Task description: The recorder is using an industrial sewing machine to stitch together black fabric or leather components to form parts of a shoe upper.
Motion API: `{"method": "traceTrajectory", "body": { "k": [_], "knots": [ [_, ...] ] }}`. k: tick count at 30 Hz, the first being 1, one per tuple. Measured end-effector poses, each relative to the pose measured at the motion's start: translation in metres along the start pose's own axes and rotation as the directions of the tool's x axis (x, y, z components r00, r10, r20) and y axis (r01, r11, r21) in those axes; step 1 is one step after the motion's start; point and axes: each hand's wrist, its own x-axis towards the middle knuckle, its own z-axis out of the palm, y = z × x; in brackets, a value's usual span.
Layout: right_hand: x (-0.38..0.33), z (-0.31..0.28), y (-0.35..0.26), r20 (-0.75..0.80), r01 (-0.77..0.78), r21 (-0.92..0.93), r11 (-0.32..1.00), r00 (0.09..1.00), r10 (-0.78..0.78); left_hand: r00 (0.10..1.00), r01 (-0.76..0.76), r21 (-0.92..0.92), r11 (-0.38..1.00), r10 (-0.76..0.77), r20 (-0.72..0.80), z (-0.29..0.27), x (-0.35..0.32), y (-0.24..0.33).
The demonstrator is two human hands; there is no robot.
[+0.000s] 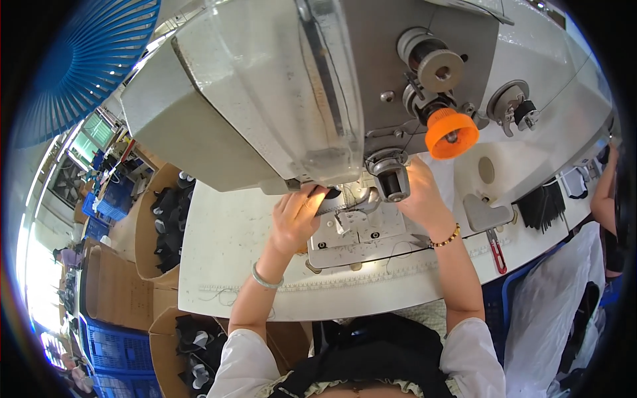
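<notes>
Greenish window (93,138) upper left, glare (41,278) below; blue crates (119,346); white tabletop (219,249).

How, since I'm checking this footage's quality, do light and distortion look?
Head view: the far left washes out to white; head view: bright light catches the left hand; head view: the table bows along its front edge, picture corners black.

You get white glare beyond the left edge of your table (215,255), a warm glow on your left hand (293,222), and a near edge bowed by fisheye distortion inside black borders.
</notes>
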Motion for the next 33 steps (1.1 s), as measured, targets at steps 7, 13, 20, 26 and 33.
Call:
{"method": "traceTrajectory", "body": {
  "k": [7, 13, 20, 26, 33],
  "knots": [
    [0.006, -0.011, -0.008, 0.200, -0.051, -0.111, 0.992, 0.977, 0.073, 0.999, -0.038, -0.052, 0.998, 0.038, -0.005, -0.005, 0.002, -0.007],
    [-0.008, 0.005, 0.004, 0.023, -0.160, -0.006, 0.987, 0.987, 0.160, 0.996, -0.037, -0.043, 0.998, 0.041, 0.080, -0.011, 0.005, 0.000],
    [-0.002, -0.008, -0.008, 0.011, -0.021, 0.016, 1.000, 1.000, 0.021, 0.997, -0.063, -0.071, 0.995, 0.066, 0.039, -0.012, 0.008, 0.011],
    [-0.005, -0.009, -0.011, -0.001, -0.026, 0.069, 0.997, 1.000, 0.027, 0.986, -0.154, -0.058, 0.986, 0.157, 0.051, -0.017, 0.003, 0.008],
    [-0.014, -0.007, -0.008, 0.060, -0.135, 0.199, 0.971, 0.990, 0.125, 0.987, -0.155, -0.056, 0.986, 0.157, 0.031, -0.018, 0.007, 0.014]
  ]
}}
